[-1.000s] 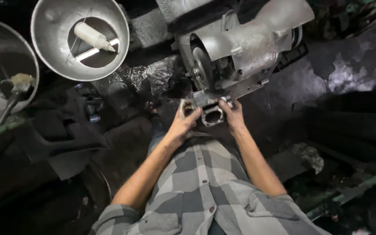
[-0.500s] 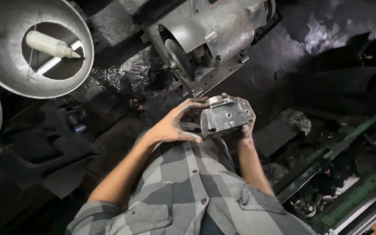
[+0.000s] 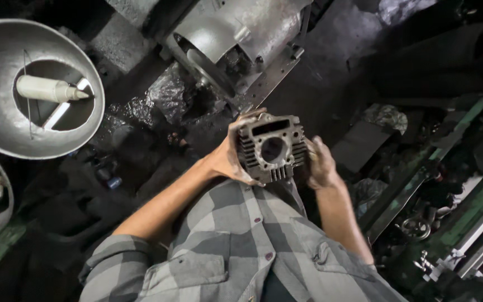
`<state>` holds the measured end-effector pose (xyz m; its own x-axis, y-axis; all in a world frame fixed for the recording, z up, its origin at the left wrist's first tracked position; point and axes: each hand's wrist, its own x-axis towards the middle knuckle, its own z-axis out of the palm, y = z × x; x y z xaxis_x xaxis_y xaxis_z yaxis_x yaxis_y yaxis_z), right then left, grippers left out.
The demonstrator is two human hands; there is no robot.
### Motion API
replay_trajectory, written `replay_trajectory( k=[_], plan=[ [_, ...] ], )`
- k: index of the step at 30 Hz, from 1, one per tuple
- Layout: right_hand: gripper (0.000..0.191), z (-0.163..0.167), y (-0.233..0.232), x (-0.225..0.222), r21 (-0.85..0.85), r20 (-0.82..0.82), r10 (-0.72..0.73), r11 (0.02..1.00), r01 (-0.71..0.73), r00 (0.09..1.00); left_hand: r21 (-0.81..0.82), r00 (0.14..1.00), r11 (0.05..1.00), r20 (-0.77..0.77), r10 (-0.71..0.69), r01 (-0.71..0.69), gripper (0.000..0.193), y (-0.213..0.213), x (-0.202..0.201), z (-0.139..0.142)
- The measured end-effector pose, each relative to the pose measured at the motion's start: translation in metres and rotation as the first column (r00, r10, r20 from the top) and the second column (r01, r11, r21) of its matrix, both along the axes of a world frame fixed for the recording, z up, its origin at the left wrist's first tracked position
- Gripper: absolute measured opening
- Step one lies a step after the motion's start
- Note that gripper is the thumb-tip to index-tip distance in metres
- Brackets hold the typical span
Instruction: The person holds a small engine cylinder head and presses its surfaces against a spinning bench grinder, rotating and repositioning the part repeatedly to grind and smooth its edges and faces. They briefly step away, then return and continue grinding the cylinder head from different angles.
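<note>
Two bare hands clasp a grey, finned cast-metal engine cylinder block with a round bore [image 3: 271,150], held up in front of the person's chest in the single head view. The left hand [image 3: 231,155] wraps one finned side, fingers curled over the upper edge and thumb under the lower corner; the right hand [image 3: 321,164] presses flat against the opposite side, a little blurred. Both are closed on the block, which hangs in the air between them and touches nothing else, its bore turned up toward the camera.

Just beyond the grip, past the fingertips, stands a large silver sheet-metal machine housing with a round opening [image 3: 236,42], apart from the block. Well off to the left hand's side sits a wide grey metal funnel-shaped bowl [image 3: 6,131] with a white tube-like cartridge [image 3: 50,89] lying across its hole. Off to the right hand's side run green metal rails [image 3: 448,184] amid dark clutter.

Judging from this, the block is already lifted clear of the housing and fully in hand; setting it down anywhere is not yet done.
</note>
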<state>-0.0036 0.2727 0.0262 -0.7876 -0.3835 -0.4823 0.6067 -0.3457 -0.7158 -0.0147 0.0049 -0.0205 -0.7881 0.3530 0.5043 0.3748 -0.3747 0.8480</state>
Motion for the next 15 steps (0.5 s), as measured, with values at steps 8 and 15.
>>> replay_trajectory(
  k=[8,15],
  plan=[
    [0.123,-0.001,-0.043,-0.018,-0.014,-0.483,0.228,0.963,-0.268,0.846,0.055,0.887,0.994,0.459,0.059,-0.094,0.136,-0.008,0.046,-0.006],
    [0.103,-0.044,-0.099,-0.029,-0.180,-0.191,0.209,0.953,-0.244,0.959,-0.037,0.768,0.943,0.570,0.293,-0.332,0.127,-0.039,0.046,0.010]
  ],
)
